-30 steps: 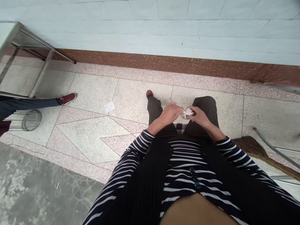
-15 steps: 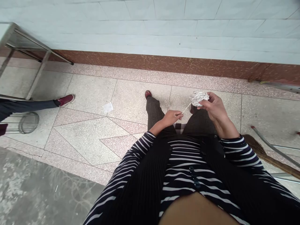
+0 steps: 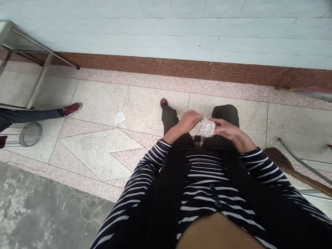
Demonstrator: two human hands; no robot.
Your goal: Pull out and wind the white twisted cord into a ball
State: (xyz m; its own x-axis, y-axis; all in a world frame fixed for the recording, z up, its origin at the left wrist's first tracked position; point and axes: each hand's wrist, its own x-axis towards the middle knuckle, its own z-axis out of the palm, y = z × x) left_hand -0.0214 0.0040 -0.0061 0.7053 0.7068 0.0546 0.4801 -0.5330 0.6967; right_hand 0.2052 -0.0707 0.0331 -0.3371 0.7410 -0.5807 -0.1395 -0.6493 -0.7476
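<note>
A ball of white string (image 3: 206, 128), flecked with dark marks, is held above my lap between my two hands. My right hand (image 3: 229, 132) grips it from the right, with thumb and fingers on its side. My left hand (image 3: 190, 121) is closed at the ball's upper left edge, its fingertips touching or very near the windings. The strand in the left fingers is hidden by the hand and the ball at this moment.
At the left are a metal-framed table (image 3: 41, 79), another person's shoe (image 3: 72, 109) and a wire rack (image 3: 30, 135). White paper (image 3: 119, 118) lies on the floor. To my right are a broom (image 3: 280, 159) and metal chair legs (image 3: 298, 157). A tiled wall (image 3: 166, 31) runs ahead.
The ball and my right hand have moved left and down toward my lap. My left hand has risen to the ball, and the strand stretched between them no longer shows.
</note>
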